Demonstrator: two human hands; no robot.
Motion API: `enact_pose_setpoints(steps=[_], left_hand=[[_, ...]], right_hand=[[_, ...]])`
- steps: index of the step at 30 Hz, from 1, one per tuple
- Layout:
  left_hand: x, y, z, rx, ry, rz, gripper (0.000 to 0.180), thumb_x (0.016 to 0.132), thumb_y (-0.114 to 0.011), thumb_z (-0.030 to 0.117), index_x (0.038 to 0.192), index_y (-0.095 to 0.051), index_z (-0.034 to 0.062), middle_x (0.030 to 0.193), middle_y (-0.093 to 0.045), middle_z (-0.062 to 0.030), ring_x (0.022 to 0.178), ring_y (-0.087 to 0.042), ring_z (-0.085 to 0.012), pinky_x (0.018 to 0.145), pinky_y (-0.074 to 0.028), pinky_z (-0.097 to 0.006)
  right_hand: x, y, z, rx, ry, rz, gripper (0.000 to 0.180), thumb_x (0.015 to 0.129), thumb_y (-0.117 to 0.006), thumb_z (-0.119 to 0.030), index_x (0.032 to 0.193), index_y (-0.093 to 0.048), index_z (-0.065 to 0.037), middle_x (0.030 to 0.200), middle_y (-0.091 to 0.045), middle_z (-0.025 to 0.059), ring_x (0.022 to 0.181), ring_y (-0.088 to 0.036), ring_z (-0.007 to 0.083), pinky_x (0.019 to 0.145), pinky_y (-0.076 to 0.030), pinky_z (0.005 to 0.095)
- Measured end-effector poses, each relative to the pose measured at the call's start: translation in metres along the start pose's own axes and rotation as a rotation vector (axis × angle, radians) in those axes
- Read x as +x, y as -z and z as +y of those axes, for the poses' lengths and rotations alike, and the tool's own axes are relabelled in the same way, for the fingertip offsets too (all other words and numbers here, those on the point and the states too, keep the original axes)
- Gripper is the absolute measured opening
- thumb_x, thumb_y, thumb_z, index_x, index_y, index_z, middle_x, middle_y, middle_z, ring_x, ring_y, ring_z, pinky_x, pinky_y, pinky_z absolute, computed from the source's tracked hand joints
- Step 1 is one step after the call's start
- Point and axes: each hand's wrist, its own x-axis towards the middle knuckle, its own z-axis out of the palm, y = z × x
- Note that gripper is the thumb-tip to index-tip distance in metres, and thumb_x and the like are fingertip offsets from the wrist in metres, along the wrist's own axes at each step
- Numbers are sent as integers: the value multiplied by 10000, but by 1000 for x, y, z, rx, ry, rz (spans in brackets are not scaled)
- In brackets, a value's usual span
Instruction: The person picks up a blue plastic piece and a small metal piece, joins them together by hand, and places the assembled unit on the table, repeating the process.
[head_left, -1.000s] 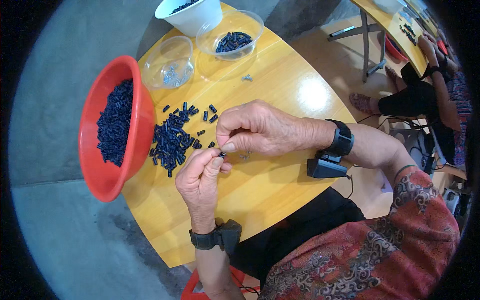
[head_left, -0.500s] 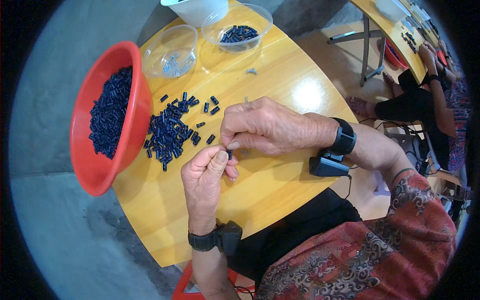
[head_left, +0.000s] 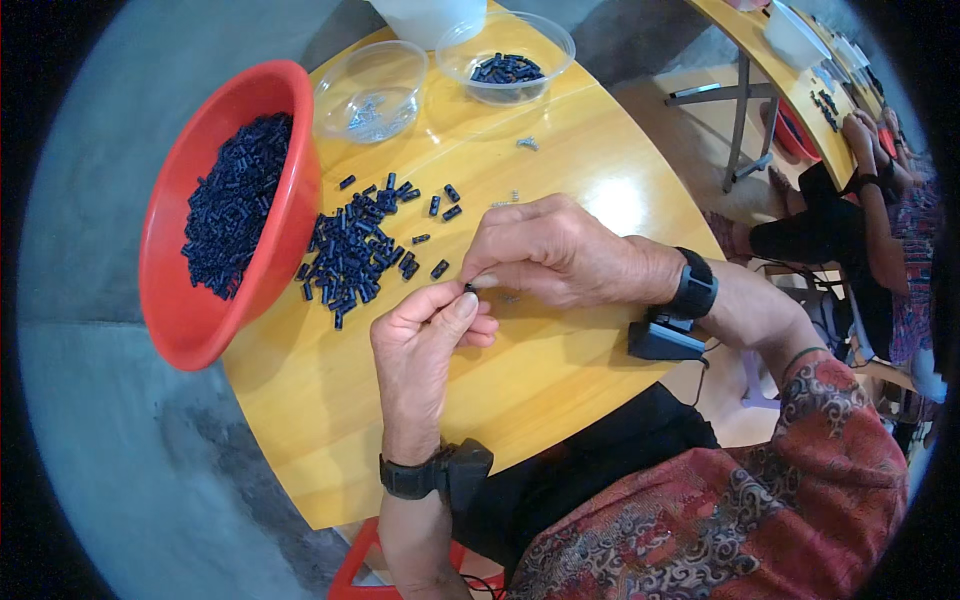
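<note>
My left hand and my right hand meet fingertip to fingertip over the yellow wooden table. Between them they pinch one small dark blue plastic piece. Just left of the hands lies a loose pile of the same dark blue pieces. A red bowl at the table's left edge is filled with many more of them. Both wrists carry black bands with small black boxes.
Two clear plastic bowls stand at the far edge: one holds small grey metal parts, the other dark blue pieces. A few grey parts lie loose on the table. Another person sits at a second table, upper right.
The view has shifted a little, so the bowls sit higher in the picture. My hands stay together on the small piece, fingers working slightly.
</note>
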Motion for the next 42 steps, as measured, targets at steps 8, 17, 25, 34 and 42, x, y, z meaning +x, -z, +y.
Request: enact_pose_setpoints(steps=[8,17,25,34,42], left_hand=[[-1,2,0,-40,-19,46,198,877,-648,86,1004,-643,-66,830,-677,-126,687,-662,-153,624,-557,-250],[-1,2,-3,-42,-19,53,193,874,-649,82,1026,-637,-36,845,-679,-120,683,-657,-152,601,-541,-245],[-1,4,-4,-20,-39,28,169,861,-659,69,991,-655,-39,841,-681,-119,672,-655,-159,598,-543,-255],[-1,5,-2,-13,-32,78,168,866,-648,50,983,-659,-70,803,-675,-126,660,-654,-161,606,-550,-257],[3,10,-8,-62,-74,65,208,871,-652,93,1034,-636,-35,867,-680,-128,708,-656,-159,628,-535,-253]], right_hand=[[5,-1,-1,67,9,20,99,811,-649,-29,908,-661,-12,827,-662,107,762,-642,266,662,-511,343],[3,1,-3,54,-46,12,95,798,-648,-45,890,-654,-20,805,-659,129,768,-657,297,656,-519,358],[3,-5,-7,-171,152,-30,112,710,-640,-34,817,-610,-48,745,-587,100,724,-622,289,605,-509,371],[10,-7,-28,-383,101,-100,94,697,-642,-85,753,-573,-53,732,-546,99,690,-604,290,574,-492,383],[46,-2,-10,-156,-56,-32,107,780,-628,-32,880,-656,-4,769,-658,137,700,-648,302,620,-503,352]])
